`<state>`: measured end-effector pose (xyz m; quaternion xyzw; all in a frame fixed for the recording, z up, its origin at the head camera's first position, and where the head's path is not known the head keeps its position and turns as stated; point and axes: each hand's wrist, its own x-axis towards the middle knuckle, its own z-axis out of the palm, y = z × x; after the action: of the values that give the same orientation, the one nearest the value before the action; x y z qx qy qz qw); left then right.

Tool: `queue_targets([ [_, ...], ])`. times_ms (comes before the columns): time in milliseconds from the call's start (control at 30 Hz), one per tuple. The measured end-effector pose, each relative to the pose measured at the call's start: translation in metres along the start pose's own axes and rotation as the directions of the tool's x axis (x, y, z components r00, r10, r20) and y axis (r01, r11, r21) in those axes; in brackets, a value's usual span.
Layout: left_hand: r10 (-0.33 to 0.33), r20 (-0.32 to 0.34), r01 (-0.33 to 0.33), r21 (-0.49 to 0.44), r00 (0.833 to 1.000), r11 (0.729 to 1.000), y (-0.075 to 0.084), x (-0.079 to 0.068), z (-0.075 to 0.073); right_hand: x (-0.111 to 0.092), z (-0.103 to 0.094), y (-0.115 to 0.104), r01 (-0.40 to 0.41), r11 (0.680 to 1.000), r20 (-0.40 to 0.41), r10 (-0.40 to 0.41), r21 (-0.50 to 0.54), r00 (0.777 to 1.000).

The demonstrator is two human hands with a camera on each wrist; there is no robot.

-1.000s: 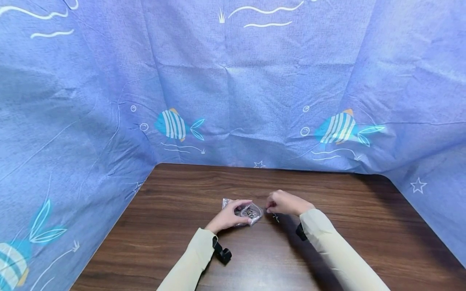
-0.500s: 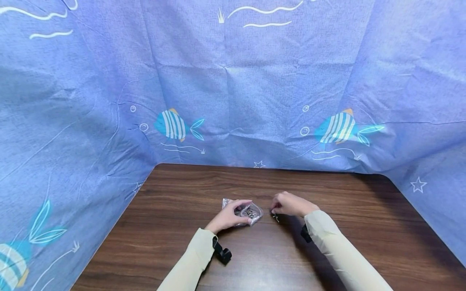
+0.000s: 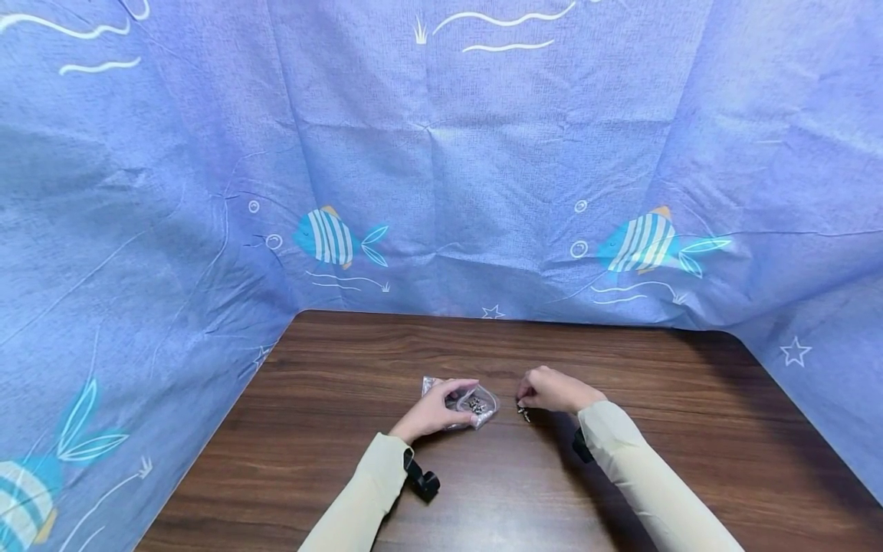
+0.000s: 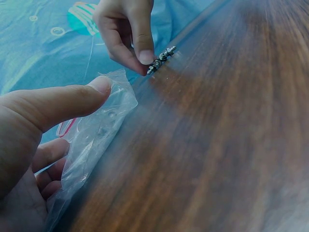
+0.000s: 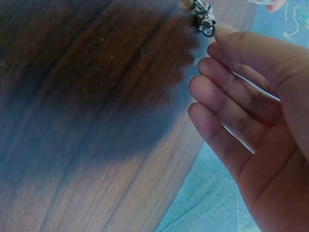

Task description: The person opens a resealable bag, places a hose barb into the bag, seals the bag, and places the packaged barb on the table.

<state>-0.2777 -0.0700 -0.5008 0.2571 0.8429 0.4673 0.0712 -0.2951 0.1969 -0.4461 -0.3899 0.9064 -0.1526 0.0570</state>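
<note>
My left hand (image 3: 431, 410) holds a clear zip bag (image 3: 488, 399), thumb and fingers curled about its mouth. Small silvery metal pieces (image 3: 474, 405), too small to name surely, lie inside the bag. Red trim shows along the bag in the left wrist view. Right of it, my right hand (image 3: 552, 389) reaches down to a small cluster of metal pieces (image 4: 161, 60) on the table. Its thumb and forefinger pinch at the near end of that cluster; which piece they grip is hidden. The other fingers (image 5: 217, 92) are loosely bent beneath the palm.
A dark wood-grain table (image 3: 359, 353) spreads under both hands. Behind and beside it hangs a blue cloth (image 3: 497, 184) printed with fish. Black straps (image 3: 421, 477) with small cameras sit at the wrists.
My right hand has moved away from the bag, to the right, and down onto the loose metal pieces. The left hand and the bag have stayed in place.
</note>
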Motion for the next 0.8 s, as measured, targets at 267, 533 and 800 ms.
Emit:
queue_targets([
  [267,-0.003,0.001,0.003,0.007,1.000,1.000,0.0005,-0.0004,-0.0004,0.0009,0.0020,-0.0005,-0.013,1.000,-0.006,0.013,-0.015,1.000],
  [533,0.001,-0.002,-0.001,0.003,1.000,1.000,0.0001,-0.0005,-0.0002,0.0021,0.0033,-0.0017,-0.014,1.000,-0.013,0.014,-0.025,1.000],
  [800,0.003,-0.005,-0.003,0.005,1.000,1.000,-0.0014,0.0003,0.0008,0.0017,0.0045,-0.0013,-0.002,1.000,-0.022,0.002,-0.027,1.000],
])
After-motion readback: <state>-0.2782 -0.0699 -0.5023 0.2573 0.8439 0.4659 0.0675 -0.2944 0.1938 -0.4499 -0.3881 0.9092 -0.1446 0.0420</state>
